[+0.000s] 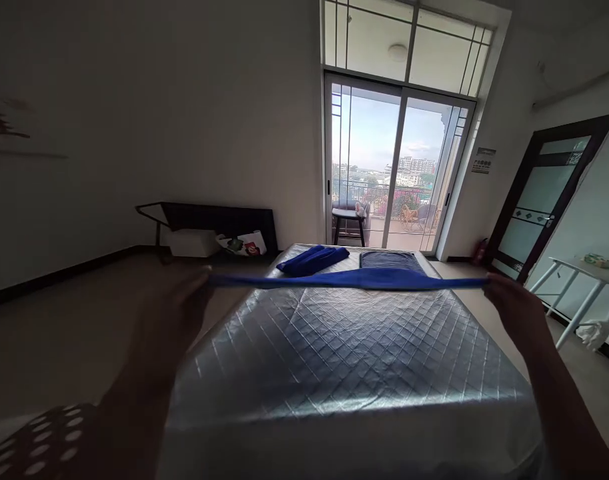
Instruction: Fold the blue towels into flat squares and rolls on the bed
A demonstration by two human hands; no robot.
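Note:
Stretched taut between my two hands is a blue cloth, seen almost edge-on above a table or bed with a silver quilted cover. My left hand, blurred, is closed on its left end. At the right end, my right hand pinches the cloth between thumb and fingers. Behind it, on the far left of the cover, lies a bunched or folded blue cloth. A flat, darker blue folded cloth rests at the far right, partly hidden by the held one.
A dark bench stands by the left wall with a white box and a printed bag before it. Glass sliding doors are at the back. To the right are a white table, a door and a fire extinguisher.

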